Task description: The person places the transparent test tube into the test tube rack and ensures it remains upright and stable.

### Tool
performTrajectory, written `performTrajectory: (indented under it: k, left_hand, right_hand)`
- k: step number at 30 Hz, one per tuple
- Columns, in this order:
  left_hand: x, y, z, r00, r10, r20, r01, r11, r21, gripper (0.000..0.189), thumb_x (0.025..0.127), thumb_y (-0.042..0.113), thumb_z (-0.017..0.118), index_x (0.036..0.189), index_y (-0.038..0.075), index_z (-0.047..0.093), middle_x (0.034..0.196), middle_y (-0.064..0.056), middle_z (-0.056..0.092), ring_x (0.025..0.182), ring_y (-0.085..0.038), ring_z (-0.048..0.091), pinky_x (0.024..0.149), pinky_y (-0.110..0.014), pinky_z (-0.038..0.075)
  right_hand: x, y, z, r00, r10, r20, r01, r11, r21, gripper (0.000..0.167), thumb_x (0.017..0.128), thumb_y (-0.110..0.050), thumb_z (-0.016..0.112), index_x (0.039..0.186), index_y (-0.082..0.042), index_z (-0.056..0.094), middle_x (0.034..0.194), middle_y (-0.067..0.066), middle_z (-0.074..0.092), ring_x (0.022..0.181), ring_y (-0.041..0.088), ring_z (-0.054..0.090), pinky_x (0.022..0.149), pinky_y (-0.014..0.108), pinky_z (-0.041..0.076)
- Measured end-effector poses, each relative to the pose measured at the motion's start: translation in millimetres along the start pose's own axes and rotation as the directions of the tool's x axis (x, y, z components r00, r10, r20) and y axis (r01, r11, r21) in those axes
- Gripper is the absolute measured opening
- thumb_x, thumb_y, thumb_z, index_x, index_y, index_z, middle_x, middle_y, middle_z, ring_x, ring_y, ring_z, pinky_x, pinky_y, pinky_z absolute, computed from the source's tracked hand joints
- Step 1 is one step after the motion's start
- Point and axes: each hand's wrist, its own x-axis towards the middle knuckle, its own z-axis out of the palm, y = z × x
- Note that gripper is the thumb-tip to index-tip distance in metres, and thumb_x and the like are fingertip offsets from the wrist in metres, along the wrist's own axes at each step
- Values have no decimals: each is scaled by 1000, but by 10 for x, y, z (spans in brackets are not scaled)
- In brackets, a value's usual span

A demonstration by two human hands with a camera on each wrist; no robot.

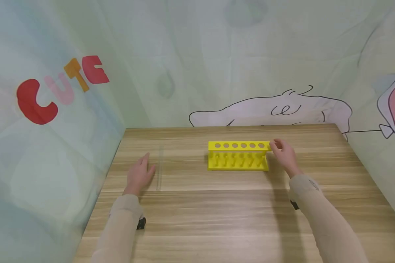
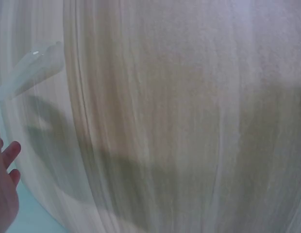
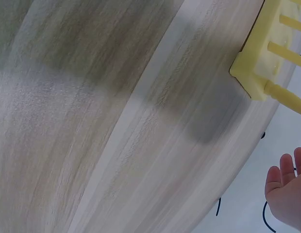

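A yellow test tube rack (image 1: 238,167) stands on the wooden table, with a row of round holes along its top and pegs below. At the right end of its top bar, my right hand (image 1: 284,155) pinches the rack between thumb and finger; in the right wrist view that contact lies outside the frame. A clear glass test tube (image 1: 160,168) lies on the table at the left. Just left of the tube, my left hand (image 1: 139,175) hovers with spread, relaxed fingers, holding nothing. The left wrist view catches part of the tube (image 2: 36,70).
The wooden table (image 1: 217,219) ends at the back and left against a printed cloth (image 1: 184,65) with cartoon lines and coloured letters. Both forearms reach in from the front edge of the head view.
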Motion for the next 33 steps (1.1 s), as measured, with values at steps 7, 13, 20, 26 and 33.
performTrajectory:
  k: [7, 13, 20, 26, 33]
  left_hand:
    - [30, 59, -41, 1000, -9, 25, 9, 1000, -26, 60, 91, 32, 41, 139, 5, 17, 136, -25, 33, 119, -42, 37, 97, -53, 33]
    - [59, 71, 9, 999, -22, 38, 23, 999, -33, 60, 92, 33, 40, 140, 6, 17, 136, -25, 32, 119, -42, 37, 97, -54, 33]
    - [58, 110, 41, 999, -37, 36, 38, 999, -28, 59, 92, 34, 39, 140, 7, 17, 136, -24, 33, 117, -41, 40, 94, -53, 36]
    - [68, 133, 42, 999, -37, 38, 38, 999, -25, 59, 92, 35, 38, 140, 7, 16, 136, -23, 33, 111, -41, 46, 88, -52, 41]
    - [91, 142, 55, 998, -48, 39, 49, 998, -26, 59, 92, 35, 38, 140, 8, 16, 137, -22, 33, 119, -40, 40, 95, -52, 36]
  right_hand:
    - [24, -22, 26, 1000, -10, -2, 10, 1000, 6, 74, 85, -61, 30, 134, -6, 30, 133, 20, 39, 118, 35, 39, 98, 50, 34]
    - [46, -37, 50, 1000, -2, -3, 3, 1000, 20, 71, 87, -58, 32, 134, -6, 31, 132, 20, 40, 118, 34, 39, 99, 49, 35]
    - [65, -81, 91, 1000, -14, -1, 14, 998, 68, 66, 88, -54, 33, 132, -4, 33, 132, 20, 40, 119, 34, 39, 99, 47, 35]
    - [80, -99, 124, 1000, -7, -8, 8, 996, 94, 66, 88, -54, 33, 132, -4, 34, 131, 20, 41, 118, 33, 40, 99, 47, 35]
    - [96, -115, 146, 1000, 19, -2, -19, 993, 121, 66, 88, -55, 34, 132, -5, 34, 132, 20, 39, 118, 34, 40, 100, 47, 35]
